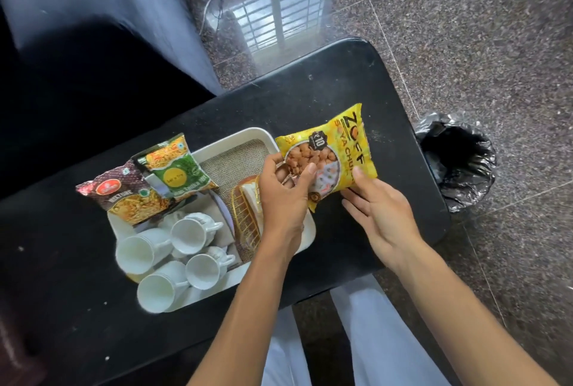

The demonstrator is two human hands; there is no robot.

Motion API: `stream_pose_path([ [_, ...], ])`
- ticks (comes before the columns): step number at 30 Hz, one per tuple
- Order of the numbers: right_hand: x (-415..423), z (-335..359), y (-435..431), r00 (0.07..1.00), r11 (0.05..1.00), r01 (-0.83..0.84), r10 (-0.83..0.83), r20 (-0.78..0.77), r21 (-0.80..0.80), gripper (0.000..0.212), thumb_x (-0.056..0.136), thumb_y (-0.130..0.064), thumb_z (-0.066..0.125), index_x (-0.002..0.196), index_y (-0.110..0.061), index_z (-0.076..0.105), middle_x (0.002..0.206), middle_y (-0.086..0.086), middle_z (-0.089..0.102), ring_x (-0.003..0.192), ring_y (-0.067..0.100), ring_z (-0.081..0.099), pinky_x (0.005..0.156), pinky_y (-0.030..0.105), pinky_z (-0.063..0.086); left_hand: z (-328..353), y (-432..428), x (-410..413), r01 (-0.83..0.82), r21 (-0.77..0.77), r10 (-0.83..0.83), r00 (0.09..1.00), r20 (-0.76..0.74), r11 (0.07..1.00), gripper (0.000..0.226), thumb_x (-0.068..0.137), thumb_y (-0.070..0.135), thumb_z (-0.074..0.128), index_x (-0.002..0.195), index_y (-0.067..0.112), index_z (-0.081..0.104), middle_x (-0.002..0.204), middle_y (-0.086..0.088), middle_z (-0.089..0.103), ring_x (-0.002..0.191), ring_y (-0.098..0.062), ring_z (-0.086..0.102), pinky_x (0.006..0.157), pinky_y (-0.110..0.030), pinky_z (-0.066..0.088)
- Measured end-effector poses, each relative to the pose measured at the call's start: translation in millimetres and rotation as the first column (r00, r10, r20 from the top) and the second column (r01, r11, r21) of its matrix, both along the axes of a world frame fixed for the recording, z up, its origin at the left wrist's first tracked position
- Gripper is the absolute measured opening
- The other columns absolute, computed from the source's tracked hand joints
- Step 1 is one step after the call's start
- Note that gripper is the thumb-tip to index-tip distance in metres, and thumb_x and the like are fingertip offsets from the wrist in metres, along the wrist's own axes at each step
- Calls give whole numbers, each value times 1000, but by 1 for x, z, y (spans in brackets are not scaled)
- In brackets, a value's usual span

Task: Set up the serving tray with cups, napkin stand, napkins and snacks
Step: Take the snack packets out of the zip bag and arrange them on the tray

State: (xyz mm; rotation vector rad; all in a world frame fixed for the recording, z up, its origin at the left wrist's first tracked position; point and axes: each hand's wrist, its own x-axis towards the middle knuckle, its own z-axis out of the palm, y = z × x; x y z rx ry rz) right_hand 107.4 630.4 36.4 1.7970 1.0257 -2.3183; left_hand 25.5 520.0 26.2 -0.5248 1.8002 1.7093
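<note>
A white serving tray [245,135] with a burlap liner lies on the black table [325,91]. Several white cups [189,235] lie on their sides at its near end. A gold wire napkin stand [245,215] with white napkins rests beside them. A maroon snack packet [124,193] and a green snack packet [178,168] lie at the tray's far left. Both hands hold a yellow snack packet [344,150] just off the tray's right edge: my left hand [285,196] grips its left side, my right hand [381,209] pinches its lower right corner.
A bin lined with a black bag [459,162] stands on the stone floor right of the table. A dark seat fills the upper left. Cables lie on the floor at the top. My legs in white trousers are below the table edge.
</note>
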Motion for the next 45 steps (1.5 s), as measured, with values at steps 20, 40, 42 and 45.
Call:
stream_pose_path([
  [20,-143,2,-45,828,577,-438,557,60,689,41,88,-27,75,124,-16,59,113,-5,72,100,7,70,92,38,59,20,-109,-116,235,-365,-372,850,-373,901,30,106,18,48,129,14,65,121,0,72,111,-9,67,90,-19,55],
  [40,-159,-25,-68,648,299,-628,712,270,718,34,90,-26,74,123,-21,69,107,-10,75,97,3,70,88,26,58,2,-123,-91,253,-476,-313,948,-50,842,42,103,16,51,145,15,54,140,-6,64,126,-15,60,110,-33,47],
  [42,-159,-28,-68,641,299,-629,721,263,717,35,89,-26,74,124,-20,69,108,-10,74,96,1,69,86,21,57,3,-123,-91,249,-508,-316,948,-47,824,44,104,17,49,147,14,52,142,-5,63,128,-17,59,109,-31,44],
  [45,-158,-30,-68,640,277,-614,722,262,739,42,87,-25,76,128,-19,66,109,-11,73,91,-8,65,78,4,51,8,-120,-91,249,-537,-322,946,-46,806,45,104,18,49,149,15,50,141,-4,64,131,-19,57,110,-33,43],
])
